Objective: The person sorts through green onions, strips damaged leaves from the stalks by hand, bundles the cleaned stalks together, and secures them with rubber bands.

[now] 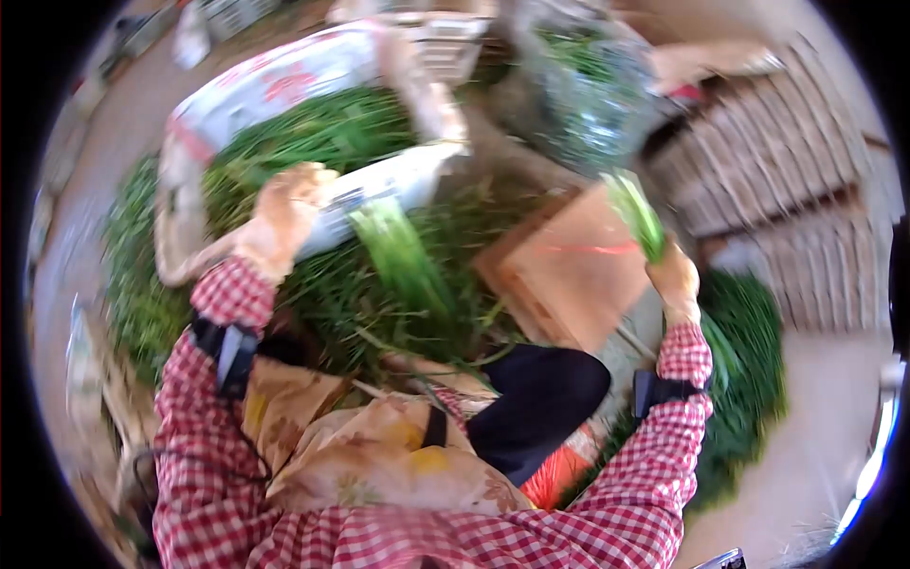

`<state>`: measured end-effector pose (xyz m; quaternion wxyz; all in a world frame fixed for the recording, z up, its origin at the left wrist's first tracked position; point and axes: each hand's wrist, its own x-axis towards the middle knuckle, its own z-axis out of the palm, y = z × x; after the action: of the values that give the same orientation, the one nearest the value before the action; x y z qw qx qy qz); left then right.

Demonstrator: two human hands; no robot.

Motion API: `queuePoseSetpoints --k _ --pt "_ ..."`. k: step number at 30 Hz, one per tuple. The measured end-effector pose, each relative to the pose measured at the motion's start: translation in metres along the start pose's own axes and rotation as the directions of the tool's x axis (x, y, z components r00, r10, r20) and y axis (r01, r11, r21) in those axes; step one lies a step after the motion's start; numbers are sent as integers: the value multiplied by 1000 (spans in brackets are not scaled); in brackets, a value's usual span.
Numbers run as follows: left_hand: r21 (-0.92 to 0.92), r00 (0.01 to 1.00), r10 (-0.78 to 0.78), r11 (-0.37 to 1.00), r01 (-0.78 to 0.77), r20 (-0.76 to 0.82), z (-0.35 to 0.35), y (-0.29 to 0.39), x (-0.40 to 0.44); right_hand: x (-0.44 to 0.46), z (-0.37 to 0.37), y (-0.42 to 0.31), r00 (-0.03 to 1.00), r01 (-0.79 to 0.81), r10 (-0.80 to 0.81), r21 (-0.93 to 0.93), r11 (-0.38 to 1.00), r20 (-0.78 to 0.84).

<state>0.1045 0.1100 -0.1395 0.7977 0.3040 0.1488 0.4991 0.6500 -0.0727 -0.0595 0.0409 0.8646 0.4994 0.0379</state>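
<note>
My right hand point(675, 277) is closed around a bunch of chives point(637, 213), its pale cut ends pointing up and away. This bunch is at the right edge of a brown wooden board point(578, 270). My left hand point(292, 211) is over the near rim of a large white sack-lined basket point(284, 71) filled with loose chives point(322, 128). Motion smears its fingers, which look curled, and I cannot tell whether they hold anything. Another pale-ended bunch point(403, 251) lies on the loose greens between my arms.
A big pile of chives point(744, 351) lies beyond my right forearm. Stacked slatted crates point(768, 142) stand at the right. A clear plastic bag point(588, 104) with greens is at the back, with another person's arm point(706, 66) beside it. More greens point(142, 256) lie left of the basket.
</note>
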Motion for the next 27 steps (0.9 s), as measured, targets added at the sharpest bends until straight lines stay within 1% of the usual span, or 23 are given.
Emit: queuePoseSetpoints --k 2,3,4,6,7,8,9,10,12,13,14,15,16,17,18,19,20,21,22,23,25,26,27 --pt "103 972 -52 992 77 -230 -24 0 -29 7 54 5 986 132 -100 267 955 -130" --pt "44 927 -11 999 29 -374 -29 0 -40 7 97 11 995 60 -29 329 942 -99" --pt "54 957 -7 998 23 -291 -39 4 -55 16 137 19 995 14 26 374 927 -100" --pt "149 900 17 987 53 -436 -39 11 -82 40 211 57 960 236 -213 111 965 -182" --pt "154 904 18 987 53 -426 -46 10 -94 32 153 24 972 -27 -3 125 992 237" --pt "157 910 12 986 59 -415 -58 9 -106 26 110 -1 934 -84 44 101 991 354" --pt "161 916 3 985 67 -401 -73 10 -113 33 102 -6 923 3 17 -51 999 385" --pt "67 882 -150 977 200 -446 -99 5 -109 35 91 -8 909 75 15 -201 977 416" --pt "134 743 -293 880 456 -602 -73 -6 -95 29 42 -74 916 212 -140 -159 964 376" --pt "164 712 -312 842 513 -629 -63 -19 -85 32 46 -93 842 489 -422 -147 860 337" --pt "191 679 -329 798 572 -656 -56 -29 -76 21 36 -132 867 404 -432 157 901 249" --pt "273 728 -302 785 556 -616 -69 -47 -72 12 32 -164 795 534 -563 181 826 225" --pt "426 750 -258 691 583 -608 -67 -58 -63 8 35 -200 717 516 -581 269 814 385" --pt "429 678 -343 570 700 -651 -96 -81 -45 -2 43 -226 681 555 -615 266 788 398" --pt "580 739 -214 497 646 -639 -94 -95 -41 -4 62 -248 606 562 -659 347 751 445" --pt "561 738 -187 538 629 -649 -84 -103 -34 -4 88 -272 583 551 -635 327 767 506" --pt "541 735 -159 578 610 -659 -77 -108 -26 0 106 -294 531 459 -583 370 808 615" --pt "513 749 -185 623 590 -636 -82 -117 -17 1 114 -307 535 381 -600 464 800 594" --pt "482 762 -212 663 572 -612 -95 -129 -8 9 170 -310 618 258 -626 629 733 476" --pt "555 793 -216 610 565 -570 -115 -143 1 12 204 -319 674 127 -604 739 661 425" --pt "354 845 -246 826 440 -476 -170 -186 13 16 268 -337 773 -86 -550 912 402 316" --pt "211 813 -309 864 456 -493 -171 -191 18 7 239 -348 756 -222 -481 865 450 445" --pt "268 839 -311 848 457 -446 -173 -194 22 4 250 -359 685 -327 -485 824 463 544"
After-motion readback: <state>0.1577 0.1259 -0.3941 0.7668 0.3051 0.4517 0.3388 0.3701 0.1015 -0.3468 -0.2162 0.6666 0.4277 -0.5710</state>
